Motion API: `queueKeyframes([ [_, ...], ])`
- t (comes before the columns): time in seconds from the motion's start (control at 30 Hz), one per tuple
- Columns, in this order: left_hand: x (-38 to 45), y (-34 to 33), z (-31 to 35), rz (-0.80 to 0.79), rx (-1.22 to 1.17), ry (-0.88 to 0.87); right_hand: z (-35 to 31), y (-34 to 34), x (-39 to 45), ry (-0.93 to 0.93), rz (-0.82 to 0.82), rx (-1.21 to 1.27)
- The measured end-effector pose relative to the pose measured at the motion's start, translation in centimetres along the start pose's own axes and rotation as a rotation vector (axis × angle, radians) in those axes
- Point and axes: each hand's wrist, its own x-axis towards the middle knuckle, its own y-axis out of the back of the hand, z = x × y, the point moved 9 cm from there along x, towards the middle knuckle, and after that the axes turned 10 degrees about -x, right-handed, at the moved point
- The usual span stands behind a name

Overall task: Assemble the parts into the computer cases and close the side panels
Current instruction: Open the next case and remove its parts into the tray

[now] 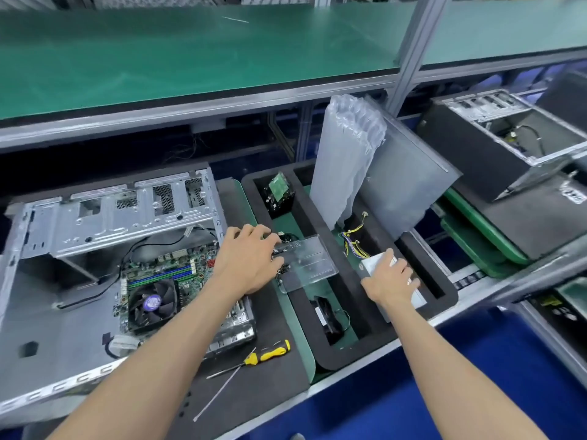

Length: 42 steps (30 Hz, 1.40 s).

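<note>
Clear plastic tray [306,263] sits over the foam bin [317,354], the left hand [251,258] curled round its near edge; the right hand [392,279] grips the power supply [378,263] in the next slot. Open case [95,265] lies left. Risk—trailing wires [352,241] snagging on foam. No writing legible.

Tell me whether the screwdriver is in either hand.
No, the yellow screwdriver lies on the black mat beside the open case, untouched.
</note>
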Motion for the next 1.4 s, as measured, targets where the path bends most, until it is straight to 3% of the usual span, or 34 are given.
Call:
queueKeyframes([
  [0.43,0.0,-0.3,0.1,-0.033,0.061,0.022,1.2,-0.2,1.1,0.046,-0.013,0.129],
  [1.03,-0.1,0.0,0.2,-0.04,0.021,-0.002,2.1,16.5,-6.7,0.045,0.409,0.225],
  [1.13,-0.5,1.2,0.4,0.009,-0.161,-0.006,1.3,20.0,-9.3,0.085,0.486,0.287],
  [1.27,-2.4,4.0,0.3,0.138,-0.764,-0.003,-1.8,24.7,-12.5,0.187,0.535,0.48],
  [1.4,-4.6,5.7,-1.6,0.166,-1.326,0.102,-7.9,26.9,-14.4,0.365,0.377,0.901],
])
